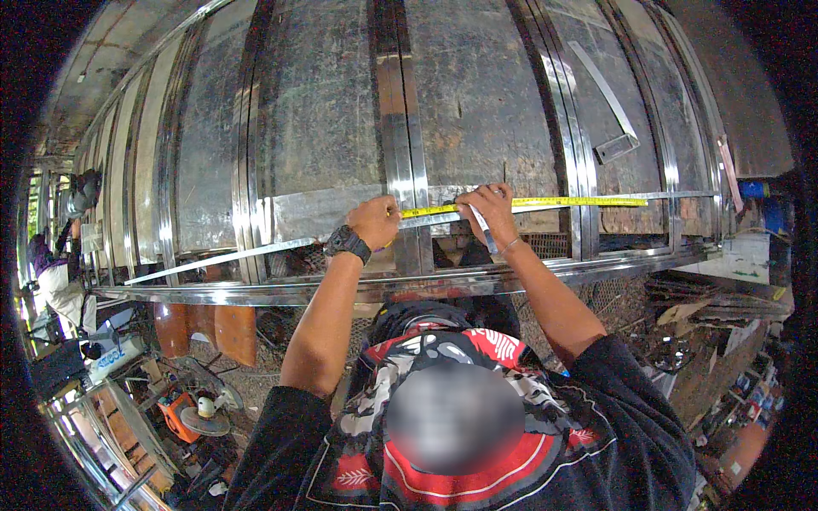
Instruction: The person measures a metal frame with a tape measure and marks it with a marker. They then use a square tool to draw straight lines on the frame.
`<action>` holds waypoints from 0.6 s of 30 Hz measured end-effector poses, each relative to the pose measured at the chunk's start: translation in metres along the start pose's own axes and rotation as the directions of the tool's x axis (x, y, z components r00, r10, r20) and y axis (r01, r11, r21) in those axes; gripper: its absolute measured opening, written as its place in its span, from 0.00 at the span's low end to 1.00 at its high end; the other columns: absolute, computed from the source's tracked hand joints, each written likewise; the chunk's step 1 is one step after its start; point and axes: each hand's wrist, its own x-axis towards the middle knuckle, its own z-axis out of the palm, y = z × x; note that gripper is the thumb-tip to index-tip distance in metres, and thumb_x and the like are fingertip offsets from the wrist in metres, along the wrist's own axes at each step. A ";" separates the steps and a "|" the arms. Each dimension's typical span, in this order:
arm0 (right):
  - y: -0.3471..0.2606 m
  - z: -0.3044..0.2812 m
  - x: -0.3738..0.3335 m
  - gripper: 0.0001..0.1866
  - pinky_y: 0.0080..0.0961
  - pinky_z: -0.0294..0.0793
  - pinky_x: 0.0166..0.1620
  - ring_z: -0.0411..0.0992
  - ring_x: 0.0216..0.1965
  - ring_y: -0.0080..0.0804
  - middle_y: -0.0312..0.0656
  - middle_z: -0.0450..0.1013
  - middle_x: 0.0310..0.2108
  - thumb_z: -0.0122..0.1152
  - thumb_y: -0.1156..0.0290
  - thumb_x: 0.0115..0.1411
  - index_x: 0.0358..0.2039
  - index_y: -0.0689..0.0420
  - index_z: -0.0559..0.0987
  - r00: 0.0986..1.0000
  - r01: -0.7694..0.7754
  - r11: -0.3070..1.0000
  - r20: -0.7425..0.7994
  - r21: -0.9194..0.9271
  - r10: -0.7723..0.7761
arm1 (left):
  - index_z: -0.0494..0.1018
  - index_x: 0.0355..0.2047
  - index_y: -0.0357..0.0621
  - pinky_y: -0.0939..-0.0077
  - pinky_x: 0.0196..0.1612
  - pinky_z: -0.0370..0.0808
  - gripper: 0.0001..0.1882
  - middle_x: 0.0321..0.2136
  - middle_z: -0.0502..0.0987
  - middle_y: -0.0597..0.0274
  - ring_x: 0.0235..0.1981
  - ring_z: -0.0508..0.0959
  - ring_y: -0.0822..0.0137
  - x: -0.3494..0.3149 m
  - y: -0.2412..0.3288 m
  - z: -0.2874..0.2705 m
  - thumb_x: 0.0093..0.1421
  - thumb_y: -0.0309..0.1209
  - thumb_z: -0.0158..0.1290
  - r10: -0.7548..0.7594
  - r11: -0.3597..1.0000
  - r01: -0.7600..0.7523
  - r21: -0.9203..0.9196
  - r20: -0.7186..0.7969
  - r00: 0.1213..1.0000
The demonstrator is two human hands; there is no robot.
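From the head camera, your yellow tape measure (528,203) runs nearly level across the metal frame (409,153), its long axis going left to right along the flat horizontal steel strip (324,213). The blade is thin, bright yellow with dark marks, and it reaches from your left hand out to the right, ending near the upright rails (579,170) on that side. It bows slightly upward in the middle, as straight edges do in this lens.

Your left hand (375,221) is closed in a fist around the near end of the tape, with a black wristwatch (347,243) on that wrist. Your right hand (487,211) presses down on the blade with curled fingers and also grips a slim white marker (482,228), which points down and slightly right.

Below your arms lies an orange angle grinder (192,416) on the cluttered ground. Another person (60,272) stands at the far left.
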 end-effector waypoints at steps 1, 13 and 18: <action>0.000 0.000 0.000 0.10 0.41 0.58 0.58 0.72 0.43 0.34 0.30 0.76 0.33 0.71 0.71 0.55 0.37 0.42 0.82 1.000 0.002 1.000 -0.012 0.003 -0.002 | 0.80 0.37 0.52 0.49 0.48 0.76 0.11 0.37 0.84 0.50 0.43 0.82 0.46 0.001 -0.001 0.001 0.59 0.41 0.55 -0.003 1.000 0.003 0.004 0.007 1.000; -0.002 -0.013 0.001 0.10 0.45 0.58 0.58 0.73 0.43 0.39 0.34 0.75 0.33 0.70 0.70 0.55 0.38 0.43 0.82 0.999 -0.008 0.999 0.035 0.037 0.007 | 0.83 0.32 0.56 0.53 0.46 0.75 0.11 0.35 0.84 0.59 0.40 0.82 0.50 0.002 -0.006 0.004 0.54 0.45 0.59 -0.040 0.994 0.039 -0.100 -0.010 0.999; 0.004 -0.014 0.001 0.10 0.48 0.57 0.59 0.72 0.44 0.42 0.36 0.75 0.34 0.68 0.67 0.57 0.40 0.43 0.80 0.996 -0.004 1.000 0.087 0.025 0.001 | 0.84 0.31 0.50 0.60 0.45 0.77 0.13 0.37 0.83 0.54 0.41 0.82 0.54 0.001 -0.012 0.006 0.55 0.44 0.62 0.006 0.994 -0.011 -0.111 -0.052 0.999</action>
